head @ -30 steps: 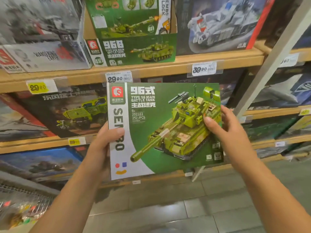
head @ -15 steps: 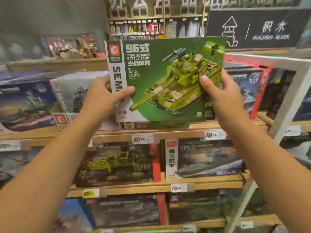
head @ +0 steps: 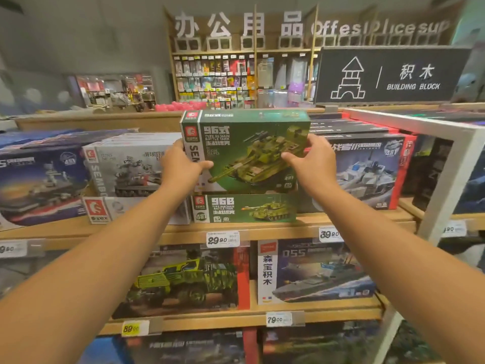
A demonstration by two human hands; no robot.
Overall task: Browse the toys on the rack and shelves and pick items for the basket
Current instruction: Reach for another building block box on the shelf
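Gripping green tank box (head: 252, 143) — both hands, left (head: 181, 169), right (head: 312, 164) — above display carton (head: 244, 208)

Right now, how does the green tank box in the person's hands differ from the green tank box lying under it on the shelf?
The held 96 box shows its big front face, gripped at its sides by the left hand and right hand; the 96B box shows only a low strip and nobody touches it. The 96 box's tank picture is large, the 96B box's small. Both are green, with a red logo and a green tank.
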